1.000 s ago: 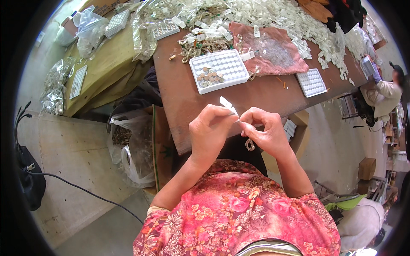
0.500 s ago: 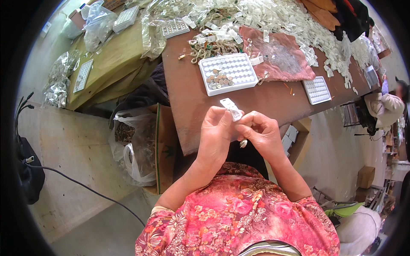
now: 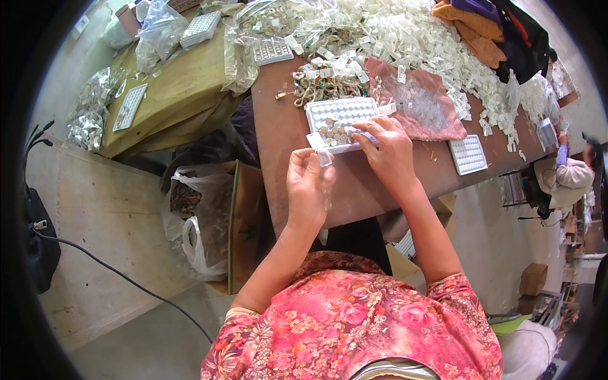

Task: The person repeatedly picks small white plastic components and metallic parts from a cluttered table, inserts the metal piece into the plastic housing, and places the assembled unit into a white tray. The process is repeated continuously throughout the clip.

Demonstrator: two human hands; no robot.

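Note:
My left hand (image 3: pixel 309 190) is pinched on a small white plastic tag (image 3: pixel 316 140), with a clear bit beside the fingertips. To its right, my right hand (image 3: pixel 389 152) reaches over the near right side of a white tray (image 3: pixel 375 107) with rows of round hollows. Thumb and forefinger are drawn close together there; anything between them is too small to make out. Several small round metallic pieces (image 3: pixel 335 132) lie in the tray's near part, just left of those fingertips.
Behind the tray lie tangled cords with tags (image 3: pixel 329 85), a pink cloth (image 3: pixel 437 117) and a heap of clear plastic tags (image 3: pixel 405 35). Another white tray (image 3: pixel 467 155) sits near the brown table's (image 3: pixel 278 158) right edge. A bag-lined box (image 3: pixel 234 240) stands left below. Someone works at far right.
My right hand has moved forward from beside my left hand to the tray. The dangling round metallic piece no longer shows under its fingers. My left hand has shifted left with the tag.

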